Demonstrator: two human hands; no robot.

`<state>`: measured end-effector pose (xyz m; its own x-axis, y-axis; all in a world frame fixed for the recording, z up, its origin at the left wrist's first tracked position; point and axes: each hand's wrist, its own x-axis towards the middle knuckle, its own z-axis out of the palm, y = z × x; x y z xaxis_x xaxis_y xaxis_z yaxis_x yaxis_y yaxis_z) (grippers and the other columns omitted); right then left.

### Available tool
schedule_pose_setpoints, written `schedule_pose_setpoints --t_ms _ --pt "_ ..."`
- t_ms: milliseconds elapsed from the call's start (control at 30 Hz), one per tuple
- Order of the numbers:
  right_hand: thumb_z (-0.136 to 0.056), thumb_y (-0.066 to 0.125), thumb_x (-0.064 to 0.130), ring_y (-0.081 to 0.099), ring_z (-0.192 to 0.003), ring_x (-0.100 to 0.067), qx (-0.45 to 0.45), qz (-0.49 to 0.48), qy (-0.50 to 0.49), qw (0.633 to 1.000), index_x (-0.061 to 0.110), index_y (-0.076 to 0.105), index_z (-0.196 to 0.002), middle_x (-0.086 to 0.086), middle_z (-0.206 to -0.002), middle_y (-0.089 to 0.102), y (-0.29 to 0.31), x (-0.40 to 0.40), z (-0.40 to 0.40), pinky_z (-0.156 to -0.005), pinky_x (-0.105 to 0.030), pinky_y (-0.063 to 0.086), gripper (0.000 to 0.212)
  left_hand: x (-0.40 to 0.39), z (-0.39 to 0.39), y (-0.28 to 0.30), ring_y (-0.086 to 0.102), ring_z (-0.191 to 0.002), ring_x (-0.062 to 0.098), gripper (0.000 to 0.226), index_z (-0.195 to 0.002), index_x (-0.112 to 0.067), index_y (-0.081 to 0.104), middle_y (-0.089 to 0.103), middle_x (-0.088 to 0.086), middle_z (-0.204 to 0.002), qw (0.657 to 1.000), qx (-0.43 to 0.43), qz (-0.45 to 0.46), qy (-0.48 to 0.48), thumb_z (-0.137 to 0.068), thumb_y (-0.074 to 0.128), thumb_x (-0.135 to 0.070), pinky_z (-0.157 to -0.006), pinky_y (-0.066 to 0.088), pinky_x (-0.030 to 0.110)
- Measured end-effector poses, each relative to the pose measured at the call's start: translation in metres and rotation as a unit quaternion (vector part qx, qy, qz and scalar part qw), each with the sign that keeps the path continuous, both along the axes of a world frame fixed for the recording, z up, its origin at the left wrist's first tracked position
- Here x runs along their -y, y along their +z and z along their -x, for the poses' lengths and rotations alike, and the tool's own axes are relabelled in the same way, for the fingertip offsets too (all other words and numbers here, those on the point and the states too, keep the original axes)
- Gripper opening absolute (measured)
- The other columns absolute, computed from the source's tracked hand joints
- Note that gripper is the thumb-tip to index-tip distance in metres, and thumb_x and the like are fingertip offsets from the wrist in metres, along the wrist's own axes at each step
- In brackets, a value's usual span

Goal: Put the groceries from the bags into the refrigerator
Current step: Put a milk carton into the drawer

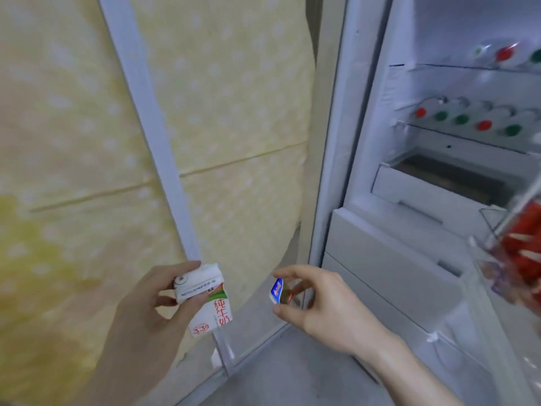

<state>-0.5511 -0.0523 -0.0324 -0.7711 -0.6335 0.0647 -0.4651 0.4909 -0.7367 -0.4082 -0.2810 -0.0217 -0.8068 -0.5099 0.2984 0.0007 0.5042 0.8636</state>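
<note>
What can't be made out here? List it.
- Head view: small blue-lidded cup, contents hidden by right hand grip.
- Red packet, blurred and cut off by the right edge.
- Milk carton print, partly covered by left hand.

The refrigerator stands open on the right, its cavity reachable from the front. The upper shelf carries capped bottles toward the right, leaving bare shelf at its left end. The shelf below is lined edge to edge with a row of capped bottles, so little room shows there. Beneath it a drawer sits partly pulled out, its top gap dark and open. A clear container of red food juts in at the right edge, crowding that side. Closed drawer fronts block the lower section. A yellow dotted curtain and pale post wall off the left.
</note>
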Motion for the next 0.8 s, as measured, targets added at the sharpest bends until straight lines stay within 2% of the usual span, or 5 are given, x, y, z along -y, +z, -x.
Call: schedule_pose_setpoints --t_ms 133,400,567,700,800 --pt "-0.081 0.08 0.043 0.062 -0.093 0.007 -0.016 -0.001 -0.07 0.997 0.04 0.067 -0.118 0.025 -0.097 0.067 0.006 -0.039 0.017 -0.071 -0.007 0.039 0.039 -0.022 0.055 0.004 0.067 -0.085 0.006 0.044 -0.107 -0.04 0.071 0.068 -0.022 -0.106 0.997 0.0 0.002 -0.074 -0.081 0.08 -0.006 -0.056 0.046 0.009" --pt "-0.081 0.078 0.046 0.058 -0.105 0.009 -0.055 -0.012 -0.231 0.971 0.041 0.066 -0.12 0.03 -0.11 0.067 0.019 -0.101 0.029 -0.077 -0.007 0.041 0.041 -0.062 0.152 0.013 0.067 -0.088 0.008 0.039 -0.105 -0.04 0.073 0.068 -0.018 -0.109 0.969 0.007 -0.018 -0.245 -0.084 0.078 -0.008 -0.071 0.048 0.009" --pt "-0.085 0.078 0.041 0.06 -0.103 0.009 -0.071 -0.013 -0.34 0.938 0.039 0.066 -0.122 0.034 -0.112 0.066 0.032 -0.119 0.027 -0.079 -0.009 0.043 0.039 -0.074 0.199 0.022 0.068 -0.088 0.009 0.037 -0.104 -0.04 0.073 0.069 -0.014 -0.107 0.935 0.009 -0.021 -0.354 -0.085 0.076 -0.008 -0.07 0.048 0.009" --pt "-0.086 0.077 0.042 0.06 -0.083 0.017 -0.087 -0.029 -0.41 0.907 0.044 0.067 -0.115 0.055 -0.104 0.051 0.046 -0.122 0.023 -0.071 -0.006 0.041 0.031 -0.074 0.228 0.029 0.067 -0.093 0.007 0.033 -0.107 -0.033 0.073 0.069 -0.014 -0.107 0.912 0.0 -0.015 -0.409 -0.084 0.078 -0.01 -0.074 0.05 0.01" --pt "-0.085 0.078 0.044 0.063 -0.09 0.013 -0.106 -0.041 -0.449 0.886 0.043 0.068 -0.118 0.045 -0.101 0.061 0.055 -0.123 0.02 -0.071 -0.01 0.046 0.034 -0.071 0.245 0.033 0.067 -0.095 0.004 0.034 -0.107 -0.036 0.073 0.069 -0.018 -0.108 0.899 -0.009 0.0 -0.438 -0.084 0.077 -0.011 -0.076 0.049 0.01"
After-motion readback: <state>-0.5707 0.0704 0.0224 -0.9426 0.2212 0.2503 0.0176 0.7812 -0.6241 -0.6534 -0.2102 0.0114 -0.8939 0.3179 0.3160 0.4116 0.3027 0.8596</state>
